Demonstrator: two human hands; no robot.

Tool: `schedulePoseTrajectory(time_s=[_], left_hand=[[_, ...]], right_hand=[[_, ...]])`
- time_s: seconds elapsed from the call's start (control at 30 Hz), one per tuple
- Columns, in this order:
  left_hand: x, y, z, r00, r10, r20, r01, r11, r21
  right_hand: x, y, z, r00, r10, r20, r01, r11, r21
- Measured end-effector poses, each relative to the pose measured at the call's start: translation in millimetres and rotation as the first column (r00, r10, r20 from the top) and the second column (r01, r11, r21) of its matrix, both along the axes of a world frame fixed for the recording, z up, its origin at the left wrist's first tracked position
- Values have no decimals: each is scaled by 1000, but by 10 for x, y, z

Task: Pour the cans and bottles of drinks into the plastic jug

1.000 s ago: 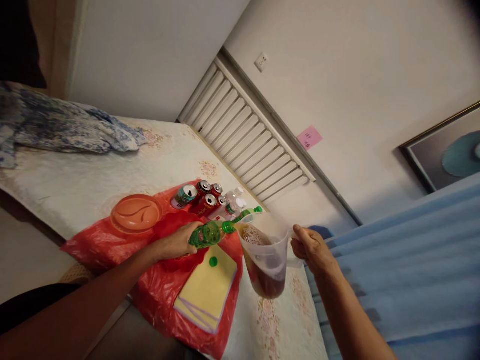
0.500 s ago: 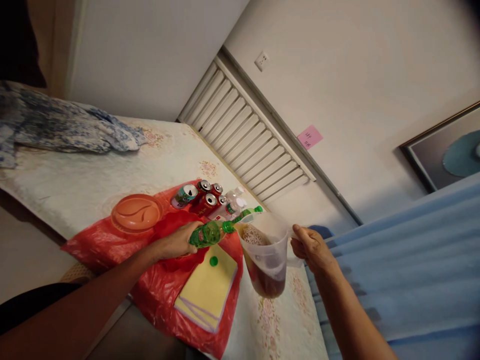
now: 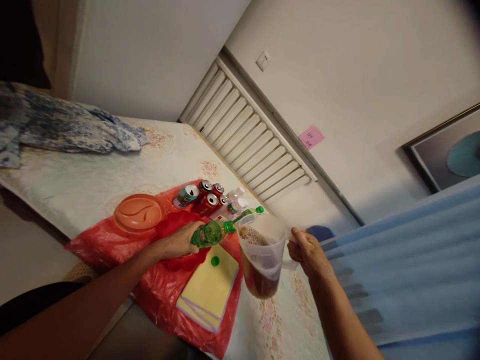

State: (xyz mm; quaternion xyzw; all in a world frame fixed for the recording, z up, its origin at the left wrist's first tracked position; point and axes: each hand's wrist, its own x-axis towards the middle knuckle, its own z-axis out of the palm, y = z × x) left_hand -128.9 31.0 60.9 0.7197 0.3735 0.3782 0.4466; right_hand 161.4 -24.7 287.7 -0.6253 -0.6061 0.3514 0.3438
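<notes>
My left hand [image 3: 179, 241] is closed round a green plastic bottle [image 3: 210, 233], tipped on its side with its neck at the rim of a clear plastic jug [image 3: 262, 260]. The jug holds brown foamy liquid in its lower half. My right hand [image 3: 308, 251] grips the jug's handle and holds the jug above the table. The bottle's green cap [image 3: 215, 260] lies on a stack of yellow cloths [image 3: 208, 290].
A red plastic bag [image 3: 157, 280] covers the near table corner, with an orange lid [image 3: 139, 213] on it. Several drink cans [image 3: 204, 196] and small bottles [image 3: 236, 202] stand behind. A blue patterned cloth [image 3: 63, 131] lies far left. A radiator grille [image 3: 251, 145] lines the wall; a blue curtain [image 3: 408, 260] hangs right.
The jug and my right hand have shifted slightly left and lower. The bottle stays tipped at the jug's rim.
</notes>
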Motion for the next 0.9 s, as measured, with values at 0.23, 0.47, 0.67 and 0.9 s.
schedulePoseTrajectory(time_s=[0.23,0.47,0.67,0.9], left_hand=[[6,35,-79,984,-48,170,57,997,-48],[4,34,-87,978,-62,201,74,996,-49],[-21,13,-52,980,-64,189,77,995,-62],[-26,-64,65,965,-65,254,101,986,-132]], right_hand=[[78,24,-112,999,2,-48,-2,1000,9],[71,2,-189,993,0,-118,3,1000,29],[57,-20,-302,975,-37,-221,48,998,44],[60,-26,-446,936,-29,-351,69,992,103]])
